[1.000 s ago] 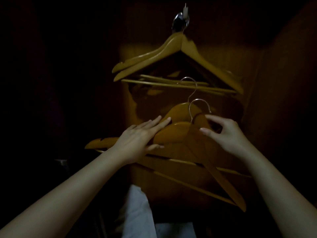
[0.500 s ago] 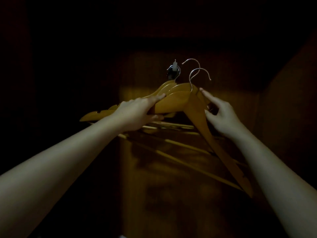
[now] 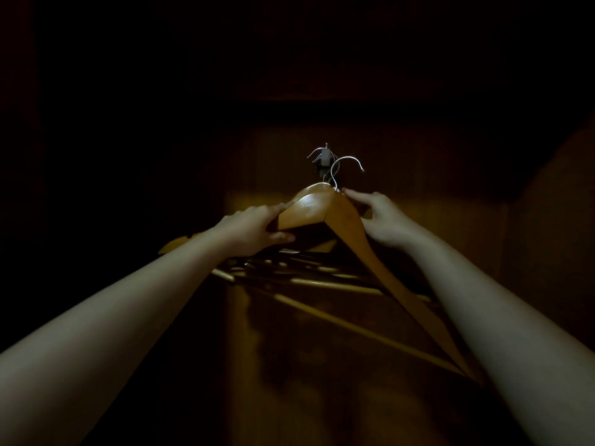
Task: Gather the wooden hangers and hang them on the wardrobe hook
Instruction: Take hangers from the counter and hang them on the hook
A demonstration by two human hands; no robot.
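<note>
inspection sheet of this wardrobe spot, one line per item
surface: nothing seen, only the dimly lit wooden back panel
job's things: front wooden hanger held up, its wire hook beside the wardrobe hook, not clearly over it; more hangers behind
clutter: nothing seen
hands: left hand grips the hanger's left shoulder; right hand has its index finger at the neck, grip unclear
cables: nothing seen
surroundings: dark, too dim to tell

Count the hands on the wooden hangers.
2. The left hand grips the front hanger on its left shoulder; the right hand holds it just right of the neck. Neither is hidden.
</note>
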